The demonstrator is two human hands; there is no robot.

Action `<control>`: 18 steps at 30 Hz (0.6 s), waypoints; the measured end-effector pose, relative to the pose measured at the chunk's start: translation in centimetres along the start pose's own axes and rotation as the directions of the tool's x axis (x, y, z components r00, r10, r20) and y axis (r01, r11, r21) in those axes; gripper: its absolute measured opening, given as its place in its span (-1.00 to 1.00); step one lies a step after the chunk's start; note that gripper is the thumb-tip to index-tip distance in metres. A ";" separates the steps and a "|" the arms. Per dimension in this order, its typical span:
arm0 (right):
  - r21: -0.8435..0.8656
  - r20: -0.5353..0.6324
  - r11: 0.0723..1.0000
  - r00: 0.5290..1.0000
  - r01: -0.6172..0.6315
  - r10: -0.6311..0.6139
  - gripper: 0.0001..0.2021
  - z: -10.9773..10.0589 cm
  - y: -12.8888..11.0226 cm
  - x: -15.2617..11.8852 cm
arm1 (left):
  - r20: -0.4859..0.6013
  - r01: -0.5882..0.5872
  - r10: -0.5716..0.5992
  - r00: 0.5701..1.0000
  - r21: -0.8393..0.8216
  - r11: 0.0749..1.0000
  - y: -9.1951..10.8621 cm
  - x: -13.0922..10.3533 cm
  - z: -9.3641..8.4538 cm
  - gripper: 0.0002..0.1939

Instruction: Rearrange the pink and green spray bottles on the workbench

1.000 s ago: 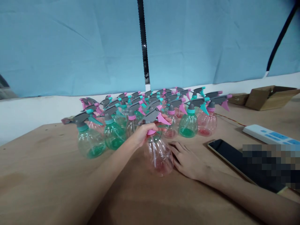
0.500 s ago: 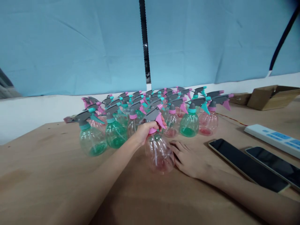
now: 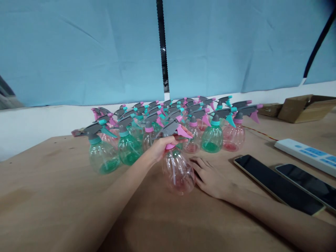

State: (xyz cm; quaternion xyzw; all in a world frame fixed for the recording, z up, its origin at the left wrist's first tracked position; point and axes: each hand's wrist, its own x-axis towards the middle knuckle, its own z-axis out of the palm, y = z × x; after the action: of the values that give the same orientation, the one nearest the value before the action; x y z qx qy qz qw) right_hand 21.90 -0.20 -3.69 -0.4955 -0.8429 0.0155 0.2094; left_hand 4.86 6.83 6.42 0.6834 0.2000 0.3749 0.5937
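A clear pink spray bottle (image 3: 179,175) with a grey head and pink trigger stands on the wooden table, in front of the others. My left hand (image 3: 164,147) is wrapped round its neck, just under the head, with fingers behind the pink trigger. To the right of the bottle's base, my right hand (image 3: 208,176) lies on the table with fingers spread, its fingertips beside or against the bottle; contact is partly hidden. Behind stand rows of spray bottles, among them a green one (image 3: 212,140) and a pink one (image 3: 233,138).
Two dark phones (image 3: 275,183) (image 3: 309,183) lie on the table (image 3: 47,196) at the right. Beyond them are a white power strip (image 3: 309,154) with a thin wire and an open cardboard box (image 3: 299,110). A blue sheet covers the wall behind.
The pink trigger under my left hand has swung outward, away from the bottle's neck, and the left fingers have straightened somewhat. My right hand has hardly moved.
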 end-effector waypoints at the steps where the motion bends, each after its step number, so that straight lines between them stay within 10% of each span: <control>1: 0.002 0.004 1.000 1.000 0.001 -0.001 -0.60 0.0 0.0 0.0 | 0.002 0.001 -0.001 1.000 0.002 1.000 0.0 0.0 0.0 -0.52; 18: -0.031 -0.008 0.999 1.000 0.008 -0.009 -0.61 0.0 0.0 0.0 | -0.051 0.042 -0.043 0.998 -0.022 0.999 0.1 -0.1 0.3 -0.68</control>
State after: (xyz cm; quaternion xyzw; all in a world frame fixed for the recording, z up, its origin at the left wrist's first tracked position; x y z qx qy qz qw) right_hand 21.92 -0.23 -3.69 -0.4951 -0.8443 -0.0002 0.2051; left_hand 4.99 6.55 6.53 0.6627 0.2258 0.3817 0.6034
